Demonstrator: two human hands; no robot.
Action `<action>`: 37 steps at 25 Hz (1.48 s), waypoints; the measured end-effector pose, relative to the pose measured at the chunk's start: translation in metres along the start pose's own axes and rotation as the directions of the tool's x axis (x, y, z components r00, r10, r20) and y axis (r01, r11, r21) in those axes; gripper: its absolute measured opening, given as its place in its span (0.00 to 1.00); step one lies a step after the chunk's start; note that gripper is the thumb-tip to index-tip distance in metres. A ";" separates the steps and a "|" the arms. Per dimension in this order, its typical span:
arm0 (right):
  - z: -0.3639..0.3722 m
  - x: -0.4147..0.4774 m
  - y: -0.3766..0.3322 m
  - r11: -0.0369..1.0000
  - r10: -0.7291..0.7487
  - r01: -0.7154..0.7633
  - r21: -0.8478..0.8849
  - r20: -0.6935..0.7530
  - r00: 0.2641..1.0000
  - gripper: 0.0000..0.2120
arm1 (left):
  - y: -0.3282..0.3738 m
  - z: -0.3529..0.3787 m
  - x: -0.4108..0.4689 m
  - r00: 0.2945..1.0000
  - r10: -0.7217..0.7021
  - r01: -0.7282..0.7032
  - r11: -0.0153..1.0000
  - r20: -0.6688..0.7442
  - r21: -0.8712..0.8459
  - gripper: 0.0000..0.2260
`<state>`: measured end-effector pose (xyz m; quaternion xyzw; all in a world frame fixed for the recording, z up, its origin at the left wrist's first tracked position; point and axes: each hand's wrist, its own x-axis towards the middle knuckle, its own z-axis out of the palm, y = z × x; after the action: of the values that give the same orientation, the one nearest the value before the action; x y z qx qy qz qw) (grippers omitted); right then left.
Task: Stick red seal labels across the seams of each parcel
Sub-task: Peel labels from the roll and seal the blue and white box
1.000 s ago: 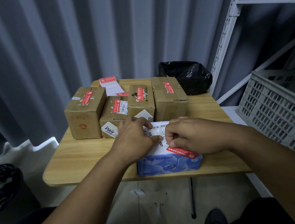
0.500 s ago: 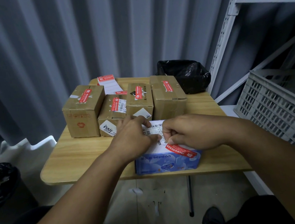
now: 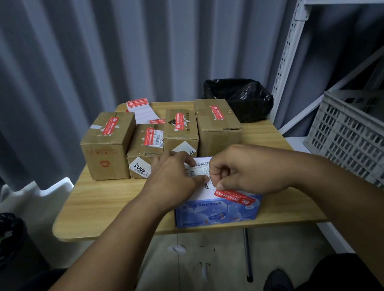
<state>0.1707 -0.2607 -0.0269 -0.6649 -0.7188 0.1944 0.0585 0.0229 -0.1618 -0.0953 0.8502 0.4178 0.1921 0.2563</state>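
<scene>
Corrugated grey wall panels are backing a small table [image 3: 110, 201] with a pale wood-grain top and rounded corners. You are working at its near edge on a blue and white box [image 3: 217, 212], a glossy printed carton with a white shipping slip on top.

Progress: four brown cardboard boxes [image 3: 110, 151] are standing in a row behind it, touching one another. Each is carrying a red strip [image 3: 110, 125] across its top seam, so judge these four as done. The blue and white box is carrying one red label [image 3: 233, 195], running slantwise and folding over the front top edge. Your hands are hiding its other seams, so treat this parcel as in hand and the last one in view.

Hands: your left hand [image 3: 173, 180] is resting on the box top, fingers loosely bent over the slip, holding the box down. Your right hand [image 3: 246, 172] is curling its fingers tight, thumb tip just beside the upper end of the red label. Whether it is pinching anything cannot be told.

Materials: the cardboard is looking matte, creased and taped. The labels are thin, smooth strips with white print. A label stack [image 3: 137, 103] on white backing is lying at the far edge. A crinkled black bag [image 3: 238, 97] is sitting at the far right corner, and a perforated grey crate [image 3: 368, 140] is standing to the right of the table
</scene>
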 end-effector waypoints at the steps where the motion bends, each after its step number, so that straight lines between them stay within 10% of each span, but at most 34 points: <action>1: 0.000 0.000 0.000 1.000 -0.008 0.008 0.004 -0.006 1.000 0.03 | 0.000 0.000 0.000 1.000 0.000 0.000 1.000 -0.001 -0.002 0.19; 10: -0.001 -0.005 -0.002 0.997 -0.034 0.040 0.061 -0.096 0.995 0.18 | 0.001 -0.001 -0.004 1.000 0.007 -0.007 1.000 0.008 -0.005 0.20; 17: -0.002 -0.018 0.006 0.982 0.166 -0.165 -0.088 0.009 0.986 0.10 | 0.003 -0.001 -0.007 1.000 0.019 -0.019 1.000 0.012 -0.009 0.15; 37: 0.012 -0.025 0.008 0.982 0.046 -0.052 -0.182 -0.041 0.998 0.04 | 0.007 -0.001 -0.008 0.999 0.007 -0.008 1.000 0.035 0.018 0.13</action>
<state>0.1767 -0.2876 -0.0362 -0.6884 -0.7159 0.1168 0.0053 0.0215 -0.1717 -0.0914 0.8573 0.4118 0.1745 0.2550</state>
